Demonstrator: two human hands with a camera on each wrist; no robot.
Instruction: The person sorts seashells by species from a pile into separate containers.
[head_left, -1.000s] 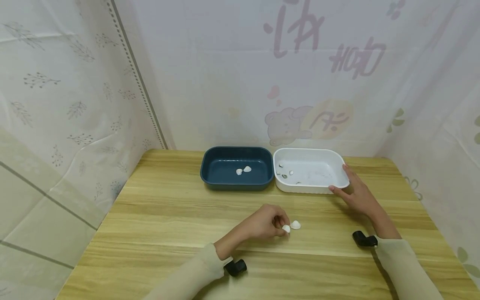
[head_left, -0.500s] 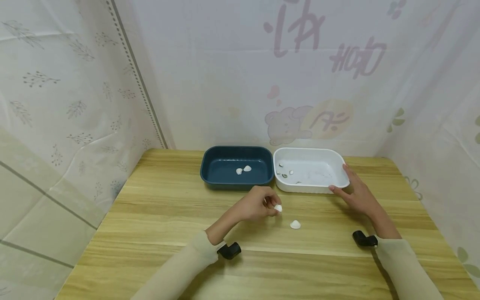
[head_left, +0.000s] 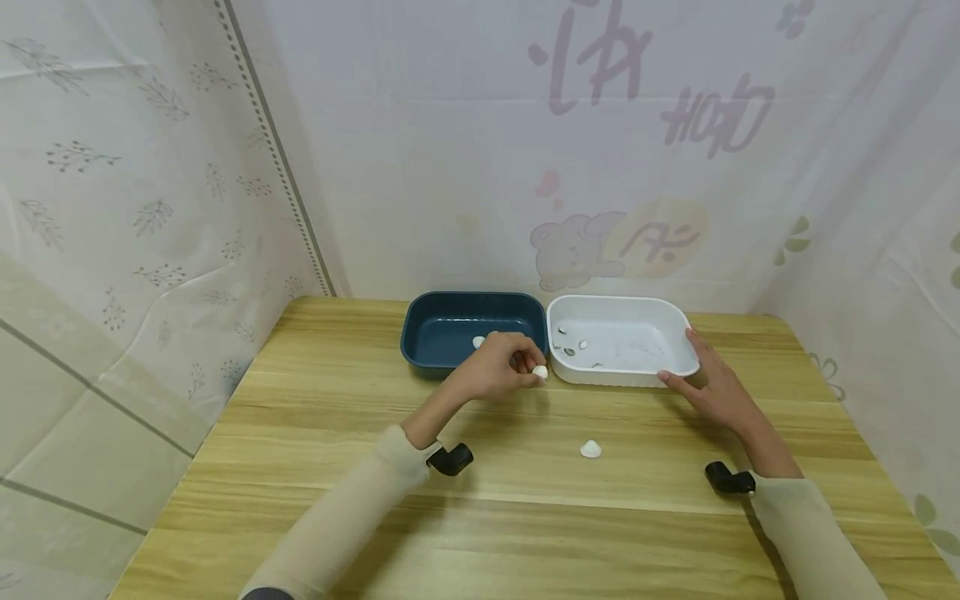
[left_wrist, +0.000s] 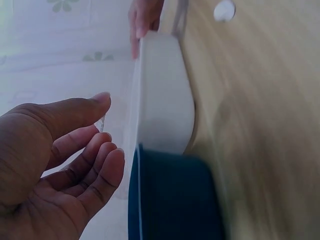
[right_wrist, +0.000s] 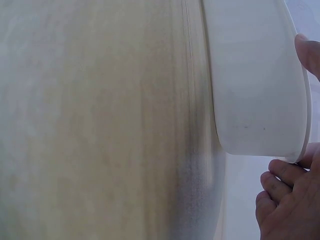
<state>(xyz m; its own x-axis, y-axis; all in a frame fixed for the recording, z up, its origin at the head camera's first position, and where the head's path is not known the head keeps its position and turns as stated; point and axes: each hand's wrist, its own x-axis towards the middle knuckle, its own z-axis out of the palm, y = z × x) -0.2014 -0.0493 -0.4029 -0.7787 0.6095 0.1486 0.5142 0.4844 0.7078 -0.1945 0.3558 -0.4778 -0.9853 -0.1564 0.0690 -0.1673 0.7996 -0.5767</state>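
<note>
Thumb and fingers of my left hand (head_left: 497, 367) pinch a small white seashell (head_left: 540, 372) in front of the dark blue basin (head_left: 431, 372), close to its right front corner. In the left wrist view the held shell is mostly hidden behind the fingers. My right hand (head_left: 717, 397) grips the right front corner of the white basin (head_left: 618, 379), thumb on the front rim and fingers along the side. Another white seashell (head_left: 591, 450) lies on the table. Inside the blue basin one white seashell (head_left: 478, 342) shows beside the left hand, which mostly covers a second.
Both basins stand side by side at the back of the wooden table (head_left: 330, 433), before a printed curtain (head_left: 450, 167). Several small shells (head_left: 569, 352) lie at the left in the white basin. Each sleeve has a black wrist camera (head_left: 451, 459).
My left hand has lifted one of the two shells off the table and carried it back and left to the blue basin's front. The right hand stays in place on the white basin.
</note>
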